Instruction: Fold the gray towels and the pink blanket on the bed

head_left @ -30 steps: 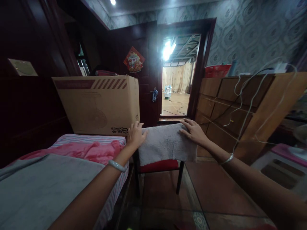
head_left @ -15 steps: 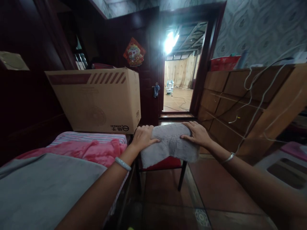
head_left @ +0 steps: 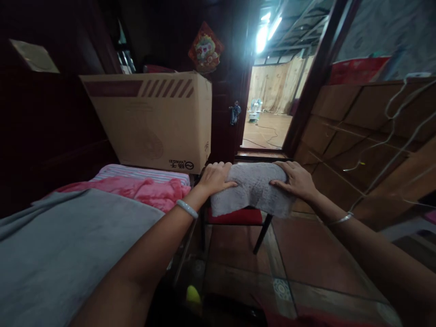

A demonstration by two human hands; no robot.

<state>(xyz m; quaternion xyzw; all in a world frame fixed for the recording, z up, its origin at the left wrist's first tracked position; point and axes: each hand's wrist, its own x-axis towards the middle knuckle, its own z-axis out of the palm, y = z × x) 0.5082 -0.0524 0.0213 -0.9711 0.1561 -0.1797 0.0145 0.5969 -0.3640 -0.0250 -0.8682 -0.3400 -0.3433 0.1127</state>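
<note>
A grey plush cloth point(head_left: 255, 186) hangs over what looks like the top of the chair's backrest, in the middle of the view. My left hand point(head_left: 216, 177) grips its upper left edge, thumb on the near face and fingers over the top. On the upper right edge my right hand point(head_left: 295, 180) holds it the same way. Below the cloth shows the red seat of a chair point(head_left: 235, 217) with dark legs. The backrest itself is hidden by the cloth.
At left, a large cardboard box point(head_left: 150, 122) stands behind a bed with a pink blanket point(head_left: 153, 193) and a grey blanket point(head_left: 85, 231). Wooden drawers point(head_left: 340, 104) with loose white cables line the right. An open doorway lies ahead, a fan point(head_left: 255, 111) beyond it.
The view has tipped down and turned slightly left, so the room sits higher and further right. Both hands keep their hold on the cloth. A yellow-green object now shows at the bottom.
</note>
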